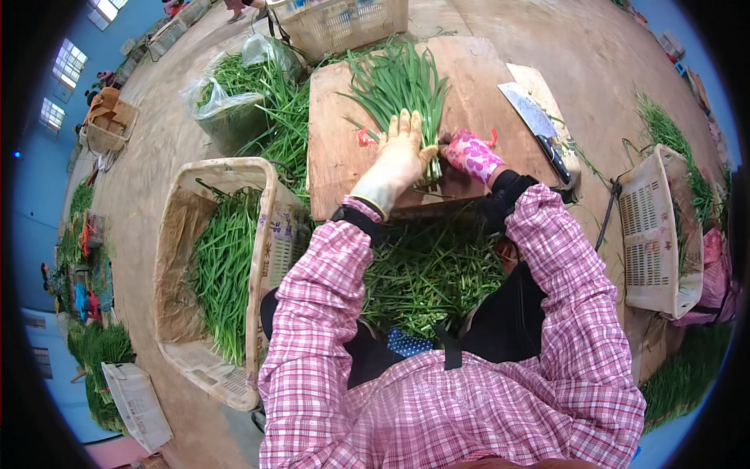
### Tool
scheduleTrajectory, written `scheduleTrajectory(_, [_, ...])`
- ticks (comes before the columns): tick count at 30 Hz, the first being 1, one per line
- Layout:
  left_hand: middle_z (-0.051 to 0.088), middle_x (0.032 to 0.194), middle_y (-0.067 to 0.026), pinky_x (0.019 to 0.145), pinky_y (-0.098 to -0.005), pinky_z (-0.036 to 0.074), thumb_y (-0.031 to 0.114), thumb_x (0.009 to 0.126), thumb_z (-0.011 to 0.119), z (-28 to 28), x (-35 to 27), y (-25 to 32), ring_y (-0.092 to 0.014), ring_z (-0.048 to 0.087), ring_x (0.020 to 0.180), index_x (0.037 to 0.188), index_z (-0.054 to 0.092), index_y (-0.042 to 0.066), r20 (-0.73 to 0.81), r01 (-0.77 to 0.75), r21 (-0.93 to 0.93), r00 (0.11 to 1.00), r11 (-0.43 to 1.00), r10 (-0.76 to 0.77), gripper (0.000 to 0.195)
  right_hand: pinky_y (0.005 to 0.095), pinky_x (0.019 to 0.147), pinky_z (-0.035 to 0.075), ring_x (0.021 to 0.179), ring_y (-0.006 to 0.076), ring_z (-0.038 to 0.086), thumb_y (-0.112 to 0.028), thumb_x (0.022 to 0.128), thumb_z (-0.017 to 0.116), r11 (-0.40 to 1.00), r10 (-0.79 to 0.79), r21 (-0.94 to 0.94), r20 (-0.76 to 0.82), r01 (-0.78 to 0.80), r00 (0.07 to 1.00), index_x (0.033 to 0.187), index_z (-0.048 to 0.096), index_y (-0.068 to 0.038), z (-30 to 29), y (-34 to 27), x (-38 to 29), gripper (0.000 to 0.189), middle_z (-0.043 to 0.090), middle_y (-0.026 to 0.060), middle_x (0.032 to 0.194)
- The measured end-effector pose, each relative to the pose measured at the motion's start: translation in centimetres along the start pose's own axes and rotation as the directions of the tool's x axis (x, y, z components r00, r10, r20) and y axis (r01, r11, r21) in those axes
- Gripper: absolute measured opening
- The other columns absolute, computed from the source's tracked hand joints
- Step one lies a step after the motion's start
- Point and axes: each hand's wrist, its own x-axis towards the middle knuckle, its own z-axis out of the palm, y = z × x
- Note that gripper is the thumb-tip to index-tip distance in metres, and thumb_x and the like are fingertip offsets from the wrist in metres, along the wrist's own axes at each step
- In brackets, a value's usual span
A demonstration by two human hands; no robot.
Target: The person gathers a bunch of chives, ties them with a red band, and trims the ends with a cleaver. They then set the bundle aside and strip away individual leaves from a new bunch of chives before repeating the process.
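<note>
A bunch of garlic chives lies on a worn wooden board, leaves fanned away from me. My left hand, in a pale yellow rubber glove, holds the bunch down, fingers over the stems and thumb at their right side. My right hand, in a pink flowered covering, is beside the cut stem ends; its fingertips are partly hidden, so its grip is unclear. A red strip shows left of the bunch, and red also shows beyond my right hand. A cleaver with a black handle rests at the board's right.
Left of me stands a plastic crate of chives. Behind it is a clear plastic bag with more. Loose trimmings fill the space under the board. Another crate stands right, and one beyond the board.
</note>
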Motion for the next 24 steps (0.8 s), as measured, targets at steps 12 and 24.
scheduleTrajectory(12, [0.073,0.096,-0.0138,0.073,-0.0296,0.057,0.012,0.088,0.067,-6.3,-0.9,-5.3,-0.022,0.071,0.08,0.113,0.069,0.008,-0.355,-0.009,-0.148,0.934,0.989,-0.045,0.026,0.0449,0.079,0.052,0.091,0.0379,0.065,-0.019,0.08,0.068,0.932,-0.123,-0.345,-0.015,0.11,0.992,0.09,0.069,-0.004,-5.1,1.9,-0.5,0.018,0.068,0.02,0.093])
scheduleTrajectory(24, [0.072,0.089,-0.0091,0.073,-0.0371,0.054,0.016,0.079,0.072,-3.5,-0.1,-7.7,-0.027,0.069,0.083,0.123,0.065,0.02,-0.232,0.168,0.094,0.962,0.981,-0.142,0.045,0.0434,0.074,0.052,0.087,0.0355,0.066,-0.013,0.076,0.067,0.777,-0.302,-0.546,0.113,0.313,0.947,0.088,0.068,-0.005,-4.9,3.5,1.7,0.014,0.068,0.0178,0.088])
